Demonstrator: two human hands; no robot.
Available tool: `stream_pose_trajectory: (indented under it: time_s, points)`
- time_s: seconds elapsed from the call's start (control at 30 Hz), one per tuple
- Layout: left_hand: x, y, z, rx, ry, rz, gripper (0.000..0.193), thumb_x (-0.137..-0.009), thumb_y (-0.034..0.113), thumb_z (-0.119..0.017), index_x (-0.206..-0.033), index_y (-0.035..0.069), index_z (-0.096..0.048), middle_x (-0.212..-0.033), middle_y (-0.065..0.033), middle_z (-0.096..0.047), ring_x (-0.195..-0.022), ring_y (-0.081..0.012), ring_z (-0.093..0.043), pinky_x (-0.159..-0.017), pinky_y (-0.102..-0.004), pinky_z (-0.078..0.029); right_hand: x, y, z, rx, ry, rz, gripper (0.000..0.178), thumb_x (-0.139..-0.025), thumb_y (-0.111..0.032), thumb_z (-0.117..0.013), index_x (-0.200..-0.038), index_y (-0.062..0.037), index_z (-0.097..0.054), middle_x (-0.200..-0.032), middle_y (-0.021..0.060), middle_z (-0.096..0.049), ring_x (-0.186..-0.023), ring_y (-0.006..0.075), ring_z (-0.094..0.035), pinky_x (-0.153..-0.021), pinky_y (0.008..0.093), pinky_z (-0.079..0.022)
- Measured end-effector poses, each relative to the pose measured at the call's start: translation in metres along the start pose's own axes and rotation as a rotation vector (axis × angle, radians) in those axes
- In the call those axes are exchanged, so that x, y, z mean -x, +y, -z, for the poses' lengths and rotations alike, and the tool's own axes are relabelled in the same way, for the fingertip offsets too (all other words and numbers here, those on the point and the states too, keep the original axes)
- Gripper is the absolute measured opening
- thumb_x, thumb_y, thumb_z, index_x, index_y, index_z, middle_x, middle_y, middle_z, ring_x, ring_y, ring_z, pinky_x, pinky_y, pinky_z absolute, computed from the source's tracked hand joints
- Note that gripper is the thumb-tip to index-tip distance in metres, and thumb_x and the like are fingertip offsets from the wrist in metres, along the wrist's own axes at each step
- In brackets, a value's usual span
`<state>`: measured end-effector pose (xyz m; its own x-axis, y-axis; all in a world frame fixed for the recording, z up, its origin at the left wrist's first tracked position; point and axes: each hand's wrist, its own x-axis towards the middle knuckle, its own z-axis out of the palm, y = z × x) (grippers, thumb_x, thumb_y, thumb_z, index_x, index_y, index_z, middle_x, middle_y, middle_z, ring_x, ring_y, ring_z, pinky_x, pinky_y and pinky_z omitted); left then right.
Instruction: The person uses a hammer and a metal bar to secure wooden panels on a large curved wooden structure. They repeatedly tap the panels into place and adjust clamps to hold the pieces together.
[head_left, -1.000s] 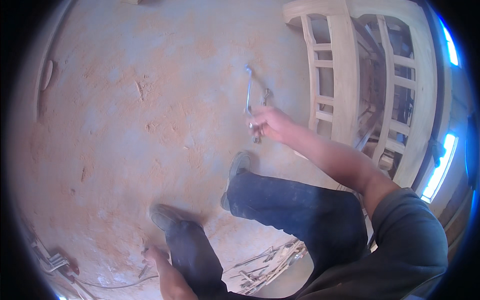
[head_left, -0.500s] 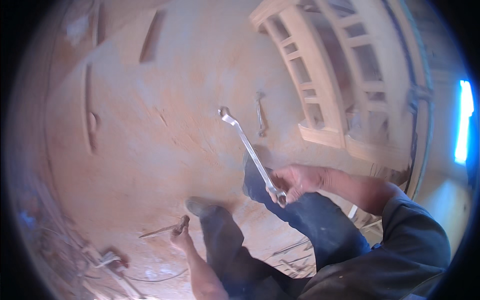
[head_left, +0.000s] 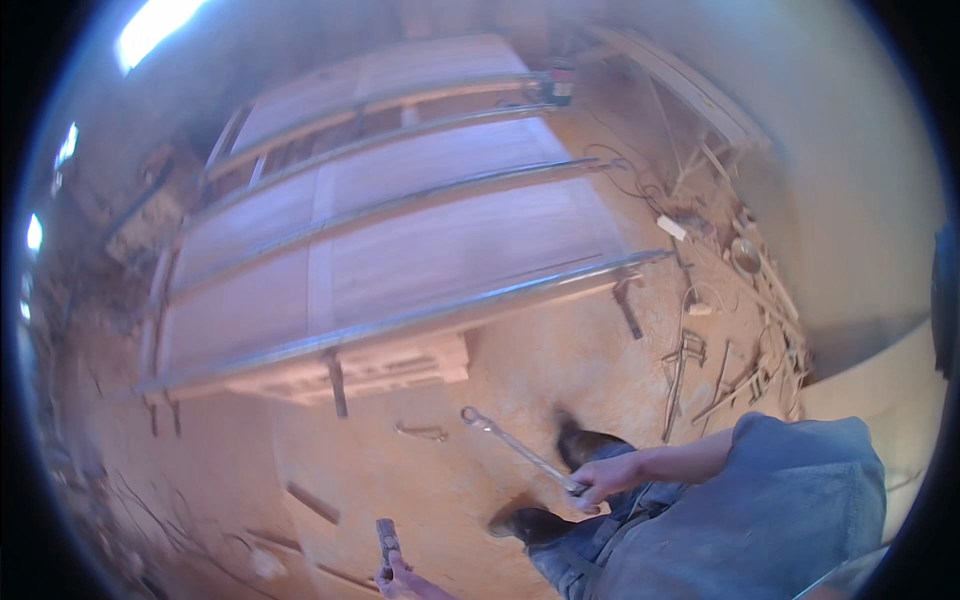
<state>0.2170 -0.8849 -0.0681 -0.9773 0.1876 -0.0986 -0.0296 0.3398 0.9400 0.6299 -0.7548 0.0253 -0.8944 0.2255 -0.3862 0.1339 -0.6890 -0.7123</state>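
My right hand [head_left: 602, 482] is closed round one end of a long, silver double-ended ring spanner [head_left: 522, 450]. Its free ring end points away from me, toward the wooden panel. In my left hand [head_left: 400, 582], low in the picture, is a short brownish bar-like tool [head_left: 387, 538]; its exact kind does not show. A second, smaller spanner [head_left: 421, 432] lies on the dusty floor ahead of my feet. Beyond it, long metal bar clamps [head_left: 430, 308] run across a large pale wooden panel [head_left: 420, 255]. Neither hand touches the panel or the clamps.
A pale slatted wooden piece [head_left: 400, 362] sits beneath the panel's near edge. Wood offcuts [head_left: 313, 502] lie on the floor at left. Cables, sticks and metal bits [head_left: 690, 350] litter the right side along the wall. A dark can [head_left: 561, 82] stands at the far corner.
My view has swung from the floor and leaning wooden frames to the clamped panel. Both hands keep their tools and now appear lower in the picture.
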Motion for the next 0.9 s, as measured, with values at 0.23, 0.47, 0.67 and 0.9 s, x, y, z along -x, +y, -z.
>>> stream_pose_trajectory:
  time_s: [0.23, 0.47, 0.67, 0.9]
  points:
    - [0.167, 0.167, -0.096, 0.051, -0.245, -0.308, 0.023, -0.076, 0.006, -0.081, -0.077, 0.0, -0.059, -0.068, -0.0017, -0.055, -0.059, -0.0142, -0.05, -0.052, -0.0299, -0.04, 0.229, -0.025, 0.069, 0.306, 0.867, 0.063, 0.031, -0.105, -0.032, -0.059, -0.098, -0.003, -0.065, -0.075, 0.0056, -0.06, -0.073, 0.0163, -0.058, -0.069, 0.0365, -0.047]
    - [0.355, 0.281, -0.262, -0.116, -0.542, -0.475, 0.028, -0.074, -0.006, -0.084, -0.099, -0.009, -0.07, -0.088, -0.006, -0.067, -0.077, -0.0143, -0.062, -0.068, -0.0297, -0.052, 0.461, -0.023, 0.201, 0.481, 1.371, -0.061, 0.031, -0.1, -0.03, -0.059, -0.1, 0.0003, -0.067, -0.081, 0.0226, -0.064, -0.078, 0.0326, -0.067, -0.073, 0.0459, -0.051]
    - [0.45, 0.315, -0.436, -0.007, -0.636, -0.48, 0.028, -0.076, -0.003, -0.085, -0.1, -0.009, -0.071, -0.09, -0.0068, -0.069, -0.082, -0.015, -0.064, -0.075, -0.0306, -0.053, 0.545, -0.046, 0.349, 0.357, 1.418, 0.046, 0.026, -0.101, -0.025, -0.057, -0.091, -0.0021, -0.063, -0.068, 0.0102, -0.055, -0.06, 0.0214, -0.056, -0.058, 0.0375, -0.046]
    - [0.514, 0.329, -0.642, 0.055, -0.544, -0.52, 0.028, -0.076, -0.002, -0.086, -0.101, -0.004, -0.074, -0.091, -0.0049, -0.072, -0.08, -0.0135, -0.063, -0.075, -0.0286, -0.052, 0.627, -0.112, 0.475, 0.051, 1.343, -0.332, 0.028, -0.097, -0.027, -0.058, -0.086, -0.0021, -0.063, -0.06, 0.0047, -0.054, -0.048, 0.0162, -0.055, -0.046, 0.0348, -0.047]
